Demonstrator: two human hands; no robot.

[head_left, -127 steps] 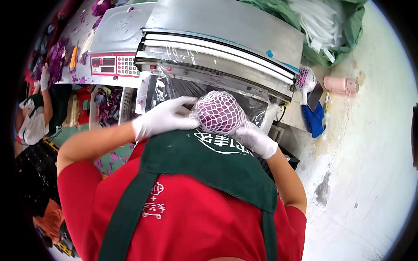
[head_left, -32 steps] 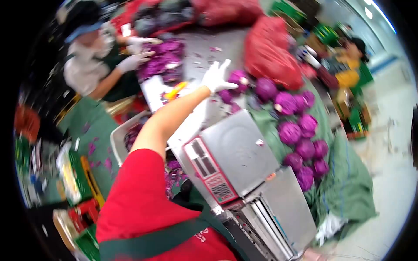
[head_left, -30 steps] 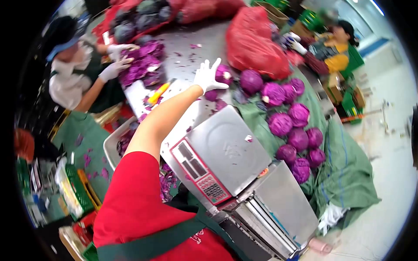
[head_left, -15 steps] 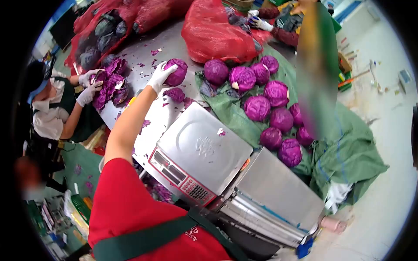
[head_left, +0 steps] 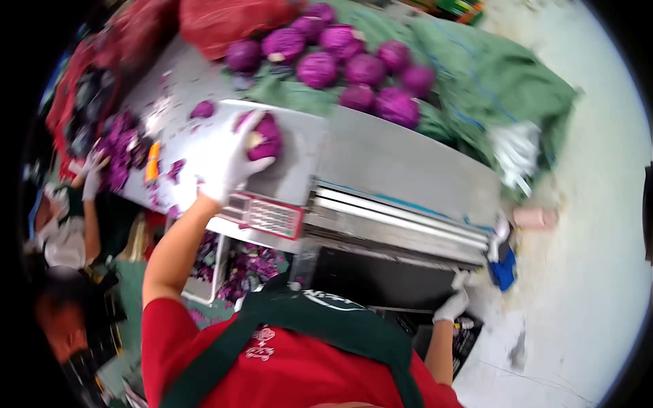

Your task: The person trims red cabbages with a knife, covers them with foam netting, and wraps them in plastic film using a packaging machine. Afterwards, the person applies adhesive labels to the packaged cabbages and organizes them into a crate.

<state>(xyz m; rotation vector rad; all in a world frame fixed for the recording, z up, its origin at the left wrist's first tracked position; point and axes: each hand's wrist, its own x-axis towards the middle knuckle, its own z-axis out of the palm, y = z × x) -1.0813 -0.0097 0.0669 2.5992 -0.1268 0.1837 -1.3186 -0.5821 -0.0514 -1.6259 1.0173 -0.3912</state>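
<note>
My white-gloved left hand [head_left: 228, 162] is wrapped round a red cabbage [head_left: 269, 138], whose pale cut stem shows. Both are over the metal plate of a weighing scale [head_left: 299, 149] with a red-edged keypad [head_left: 269, 216]; whether the cabbage touches the plate I cannot tell. At the lower right, my gloved right hand [head_left: 451, 306] is beside the front corner of a metal wrapping machine [head_left: 415, 163]. Its fingers are small and blurred, so their grip is unclear.
Several red cabbages [head_left: 317, 70] lie on green sacking [head_left: 469, 68] behind the machine. A red mesh sack [head_left: 228, 27] stands at the back. On the left, a co-worker's gloved hands [head_left: 90, 173] are near loose purple leaves [head_left: 122, 149]. Below the scale is a bin of leaf scraps [head_left: 248, 272].
My left hand has carried the cabbage from above the table to over the scale. The view has swung, and my right hand has come into sight at the lower right.
</note>
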